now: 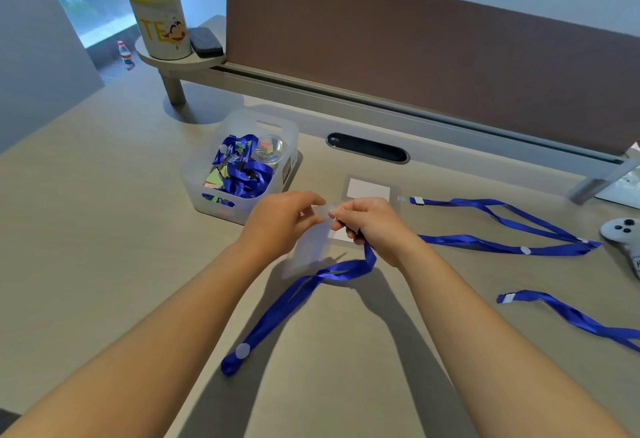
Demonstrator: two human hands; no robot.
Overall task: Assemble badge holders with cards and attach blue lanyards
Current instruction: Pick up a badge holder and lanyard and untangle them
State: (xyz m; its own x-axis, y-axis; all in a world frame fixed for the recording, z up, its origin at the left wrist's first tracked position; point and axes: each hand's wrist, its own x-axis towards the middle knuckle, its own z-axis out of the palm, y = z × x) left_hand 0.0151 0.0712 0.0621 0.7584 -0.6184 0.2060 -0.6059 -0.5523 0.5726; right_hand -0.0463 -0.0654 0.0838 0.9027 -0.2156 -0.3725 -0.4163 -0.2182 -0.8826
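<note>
Reaching forward over the pale wooden desk (104, 247), both my bare forearms converge at mid-desk, hands nearly touching. My left hand (277, 223) has its fingers curled, pinching the top edge of a clear, soft plastic badge holder (313, 247), which hangs blurred below the knuckles and above the desk. My right hand (369, 221) is curled too, fingers clamped on the clip end of a blue ribbon lanyard (298, 295); the clip itself is too small and hidden to make out, but it sits right at the holder's top edge, between my two sets of fingertips. From the right hand the lanyard drops, twists once and trails toward me across the desk, ending in a loop with a white round tag.

Just behind my hands lies a second clear holder with a white card (369, 190) inside, flat on the desk. A translucent white plastic bin (221, 174) stands to the left of it, near my left hand, filled with more blue lanyards and shiny bits. To the right, well apart, a second blue lanyard (502, 226) lies stretched out and a third blue lanyard (568, 316) curls nearer me. A white game controller (621, 233) rests at the right edge. A brown divider panel (415, 56) closes the desk's far side.
</note>
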